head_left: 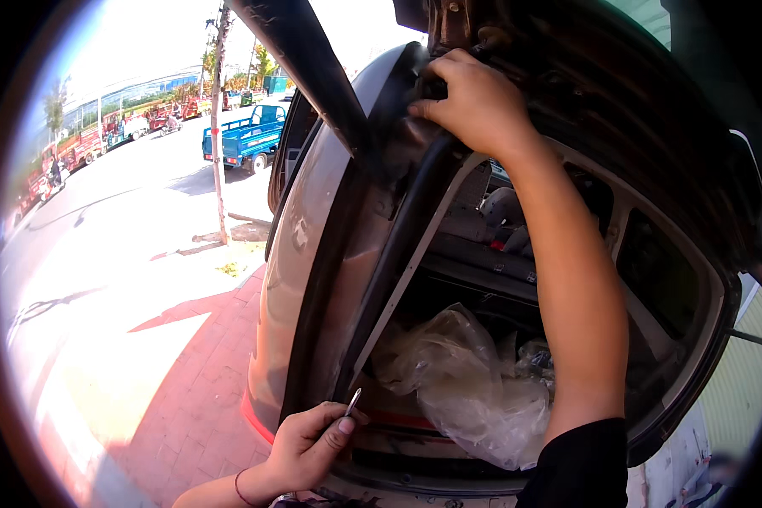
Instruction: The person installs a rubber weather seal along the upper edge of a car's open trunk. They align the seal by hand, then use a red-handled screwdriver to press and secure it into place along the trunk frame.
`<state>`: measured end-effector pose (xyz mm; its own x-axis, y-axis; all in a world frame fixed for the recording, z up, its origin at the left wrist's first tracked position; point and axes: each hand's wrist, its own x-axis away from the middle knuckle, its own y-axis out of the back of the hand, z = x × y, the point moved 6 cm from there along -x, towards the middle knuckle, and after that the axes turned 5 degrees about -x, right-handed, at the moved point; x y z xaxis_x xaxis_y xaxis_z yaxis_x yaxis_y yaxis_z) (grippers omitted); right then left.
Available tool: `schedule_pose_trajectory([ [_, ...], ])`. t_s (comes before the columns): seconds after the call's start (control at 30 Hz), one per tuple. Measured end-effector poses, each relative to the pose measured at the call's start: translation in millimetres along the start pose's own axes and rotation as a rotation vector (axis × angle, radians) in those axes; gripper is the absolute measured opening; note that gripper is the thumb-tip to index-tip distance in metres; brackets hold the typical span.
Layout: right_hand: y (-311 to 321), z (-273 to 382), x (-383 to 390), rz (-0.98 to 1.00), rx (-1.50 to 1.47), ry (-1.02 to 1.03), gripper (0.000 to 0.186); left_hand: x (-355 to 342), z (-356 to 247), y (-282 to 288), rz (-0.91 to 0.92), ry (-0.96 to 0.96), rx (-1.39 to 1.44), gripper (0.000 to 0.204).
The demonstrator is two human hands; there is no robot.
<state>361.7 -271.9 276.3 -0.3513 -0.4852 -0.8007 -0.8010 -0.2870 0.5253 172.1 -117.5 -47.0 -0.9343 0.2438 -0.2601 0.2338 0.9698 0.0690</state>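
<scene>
My left hand holds a small slim metal tool, tip pointing up, by the lower rear pillar of an open car tailgate opening. My right hand is raised to the upper left corner of the opening, near the hinge, fingers curled over a dark part that I cannot make out. A black strut slants down to the brownish pillar. A black seal runs along the opening's edge.
Crumpled clear plastic sheeting lies in the boot below the seat back. The raised tailgate hangs overhead. Red paving, a tree trunk, a blue cargo tricycle and distant riders are at the left.
</scene>
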Motion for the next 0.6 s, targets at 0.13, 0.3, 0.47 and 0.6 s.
schedule_pose_trajectory([
  [0.13,-4.0,-12.3,2.3,-0.075,-0.183,0.084,0.045,-4.0,25.1,1.7,-0.04,0.087,-0.014,0.026],
  [0.3,-4.6,-17.4,5.9,-0.087,-0.152,0.179,0.046,-30.7,20.6,-0.6,-0.063,-0.018,-0.013,0.025],
  [0.47,1.5,-33.4,5.4,-0.015,-0.205,0.073,0.045,-83.5,-95.1,84.9,-0.464,-0.215,-0.134,0.015],
  [0.6,4.8,-28.4,3.9,-0.036,-0.032,0.072,0.046,-194.4,-230.0,112.0,-0.508,-0.924,-0.986,0.021],
])
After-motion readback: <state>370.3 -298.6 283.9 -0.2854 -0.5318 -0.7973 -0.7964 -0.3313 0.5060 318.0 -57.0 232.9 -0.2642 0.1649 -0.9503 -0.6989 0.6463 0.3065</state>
